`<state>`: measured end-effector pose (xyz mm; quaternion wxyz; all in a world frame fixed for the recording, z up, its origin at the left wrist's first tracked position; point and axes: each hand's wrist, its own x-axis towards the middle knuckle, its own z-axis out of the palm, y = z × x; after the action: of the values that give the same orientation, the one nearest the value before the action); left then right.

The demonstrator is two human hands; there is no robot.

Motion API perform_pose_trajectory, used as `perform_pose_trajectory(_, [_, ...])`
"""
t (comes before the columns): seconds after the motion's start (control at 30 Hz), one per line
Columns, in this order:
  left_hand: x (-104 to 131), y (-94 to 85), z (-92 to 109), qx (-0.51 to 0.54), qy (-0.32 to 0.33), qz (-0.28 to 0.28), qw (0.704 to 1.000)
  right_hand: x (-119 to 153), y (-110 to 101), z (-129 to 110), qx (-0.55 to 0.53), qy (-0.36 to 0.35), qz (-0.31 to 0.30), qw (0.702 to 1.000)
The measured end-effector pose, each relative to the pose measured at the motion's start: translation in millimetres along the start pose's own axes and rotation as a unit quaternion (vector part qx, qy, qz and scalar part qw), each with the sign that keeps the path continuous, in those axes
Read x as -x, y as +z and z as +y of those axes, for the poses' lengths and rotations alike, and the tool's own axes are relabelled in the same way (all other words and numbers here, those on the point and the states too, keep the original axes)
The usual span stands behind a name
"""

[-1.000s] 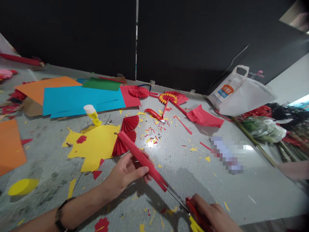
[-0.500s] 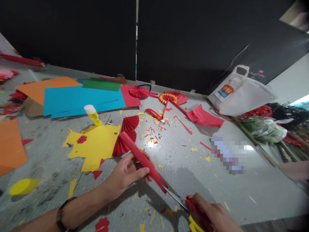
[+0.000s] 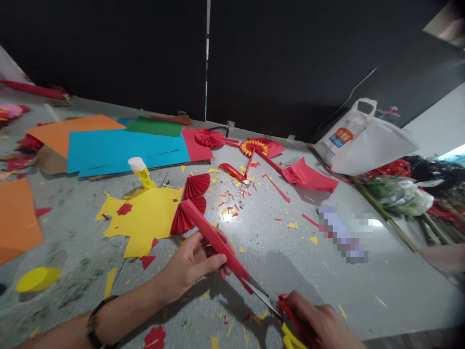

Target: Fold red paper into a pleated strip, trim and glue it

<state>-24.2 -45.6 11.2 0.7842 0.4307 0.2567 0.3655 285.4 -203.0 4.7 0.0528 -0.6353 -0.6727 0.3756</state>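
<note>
My left hand (image 3: 199, 264) pinches a long folded strip of red paper (image 3: 218, 242) between thumb and fingers, tilted down to the right. My right hand (image 3: 319, 317) grips scissors (image 3: 267, 300) with red and yellow handles. Their blades lie around the strip's lower end. Just beyond my left hand, two pleated red paper fans (image 3: 189, 213) rest beside a cut yellow paper sheet (image 3: 150, 218). A red flower cutout (image 3: 124, 209) lies on that sheet.
A glue stick (image 3: 141, 172) stands behind the yellow sheet. Blue paper (image 3: 127, 150) lies at the back left. A red utility knife (image 3: 234, 173) sits among scraps in the middle. A white plastic bag (image 3: 348, 138) and wrapped stems (image 3: 399, 198) are at the right. Black panels (image 3: 109, 53) rise behind.
The scissor blades have closed somewhat on the end of the red strip. Both hands stay in nearly the same place; the view has shifted slightly.
</note>
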Motion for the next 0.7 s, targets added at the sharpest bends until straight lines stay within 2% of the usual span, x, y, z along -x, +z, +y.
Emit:
perform_pose_trajectory(0.33, [0.8,0.0,1.9,0.005,0.007,-0.006,1.000,-3.9,4.5,-1.8,-0.016,0.017,-0.008,1.000])
perform_pose_trajectory(0.53, [0.7,-0.8,0.6,0.008,0.013,-0.013,1.000,-7.1,-8.1,-13.6,-0.051,0.026,-0.068,0.996])
perform_pose_trajectory(0.7, [0.6,-1.5,0.2,0.010,0.017,-0.024,1.000,-4.4,-13.7,-18.9,-0.039,0.029,-0.049,0.998])
